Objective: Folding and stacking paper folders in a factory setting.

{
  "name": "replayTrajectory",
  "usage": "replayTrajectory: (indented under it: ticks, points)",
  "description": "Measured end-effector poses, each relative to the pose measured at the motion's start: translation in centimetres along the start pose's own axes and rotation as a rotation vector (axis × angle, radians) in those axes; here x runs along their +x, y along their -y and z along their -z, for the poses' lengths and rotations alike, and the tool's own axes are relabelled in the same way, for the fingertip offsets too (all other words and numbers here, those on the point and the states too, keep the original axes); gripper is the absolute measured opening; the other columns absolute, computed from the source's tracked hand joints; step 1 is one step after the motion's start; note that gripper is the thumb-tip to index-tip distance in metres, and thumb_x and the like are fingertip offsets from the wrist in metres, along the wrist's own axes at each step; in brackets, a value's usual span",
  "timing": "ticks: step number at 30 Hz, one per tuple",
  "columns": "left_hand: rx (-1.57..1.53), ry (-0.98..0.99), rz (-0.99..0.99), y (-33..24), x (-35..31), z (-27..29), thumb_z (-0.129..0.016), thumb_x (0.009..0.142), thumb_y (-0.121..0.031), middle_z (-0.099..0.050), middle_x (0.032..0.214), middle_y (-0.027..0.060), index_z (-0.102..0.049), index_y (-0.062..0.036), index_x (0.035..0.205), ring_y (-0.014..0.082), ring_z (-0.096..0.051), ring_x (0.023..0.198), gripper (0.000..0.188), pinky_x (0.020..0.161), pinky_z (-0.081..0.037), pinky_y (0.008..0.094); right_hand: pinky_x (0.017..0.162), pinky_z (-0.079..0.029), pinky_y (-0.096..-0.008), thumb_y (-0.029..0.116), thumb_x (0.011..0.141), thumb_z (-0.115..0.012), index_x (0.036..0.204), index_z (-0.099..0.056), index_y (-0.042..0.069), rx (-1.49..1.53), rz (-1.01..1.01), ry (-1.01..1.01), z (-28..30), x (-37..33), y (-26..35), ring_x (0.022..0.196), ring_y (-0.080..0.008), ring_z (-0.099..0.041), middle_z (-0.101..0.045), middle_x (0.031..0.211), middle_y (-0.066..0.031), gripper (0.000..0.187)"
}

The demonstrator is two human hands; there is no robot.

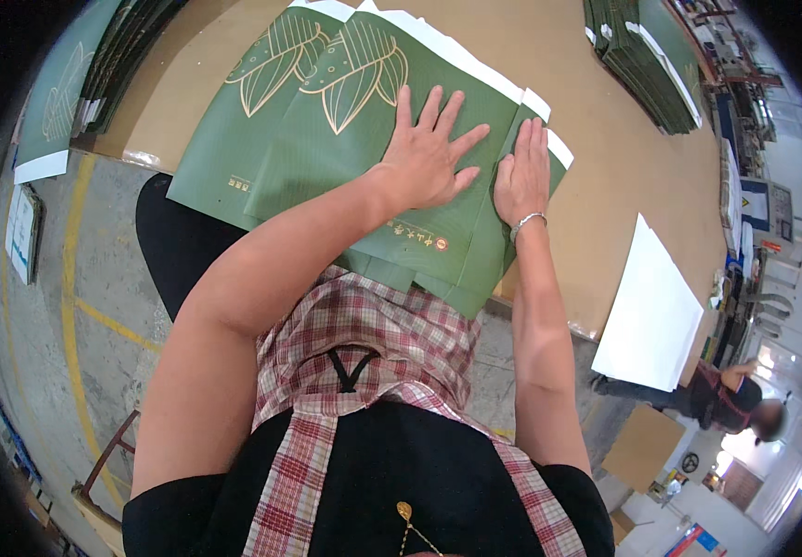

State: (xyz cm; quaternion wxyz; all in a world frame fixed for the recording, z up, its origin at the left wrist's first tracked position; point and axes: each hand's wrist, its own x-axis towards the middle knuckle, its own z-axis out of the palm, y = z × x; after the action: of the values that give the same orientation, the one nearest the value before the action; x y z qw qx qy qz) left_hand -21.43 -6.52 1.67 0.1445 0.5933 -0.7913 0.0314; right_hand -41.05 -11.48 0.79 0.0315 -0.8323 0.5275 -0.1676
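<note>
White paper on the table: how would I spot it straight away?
Start with the big tan table. Look right of the person's right hand, toward the near edge, where the white paper lies. Its blank face sets it apart from the green, gold-patterned sheets under the left hand.

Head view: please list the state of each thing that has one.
Left hand: open, fingers spread, on green sheets.
Right hand: flat, fingers together, on them too.
Green sheets: overlapping, overhanging the table.
White paper: lying flat.
Right green pile: stacked.
Bracelet: worn.
Apron: worn.
</note>
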Motion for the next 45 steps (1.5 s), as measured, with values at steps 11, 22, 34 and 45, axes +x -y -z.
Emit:
replayTrajectory:
  ticks: [11,22,34,45]
  points:
    - [-0.038,0.027,0.015,-0.2,-0.2,0.4,-0.047,0.095,-0.053,-0.026,0.158,0.0217,-0.038,-0.0280,0.152,0.0454,-0.022,0.145,0.063,0.110,-0.010,0.0733,0.122,-0.016,-0.0443,0.017,0.094,-0.038,0.152,-0.024,-0.006,-0.024,-0.052,0.058,0.4,0.1,0.4,0.150,-0.0357,-0.017,-0.020,0.160,-0.0226,0.064]
    - [-0.061,0.038,0.026,-0.1,-0.3,0.6,-0.050,0.094,-0.052,-0.026,0.158,0.0214,-0.039,-0.0284,0.151,0.0454,-0.022,0.145,0.062,0.109,-0.011,0.0742,0.122,-0.018,-0.0432,0.021,0.092,-0.041,0.151,-0.026,-0.004,-0.067,-0.110,0.096,0.7,0.2,1.1,0.149,-0.0348,-0.020,-0.024,0.160,-0.0208,0.066]
    - [-0.125,-0.005,0.013,-0.9,0.6,0.9,-0.053,0.094,-0.038,-0.030,0.156,0.0191,-0.043,-0.0291,0.147,0.0438,-0.028,0.143,0.055,0.110,-0.013,0.0740,0.119,-0.023,-0.0475,0.024,0.096,-0.040,0.148,-0.036,-0.001,-0.207,-0.147,0.014,-0.4,7.1,-1.1,0.147,-0.0355,-0.025,-0.034,0.156,-0.0162,0.057]
    - [-0.117,-0.078,-0.009,0.2,0.1,0.3,-0.055,0.093,-0.030,-0.033,0.153,0.0195,-0.047,-0.0275,0.144,0.0441,-0.030,0.141,0.052,0.109,-0.018,0.0739,0.103,-0.042,-0.0482,0.018,0.092,-0.057,0.137,-0.050,-0.003,0.348,0.025,0.408,11.2,-14.7,11.0,0.125,-0.0400,-0.052,-0.056,0.130,-0.0259,0.050]
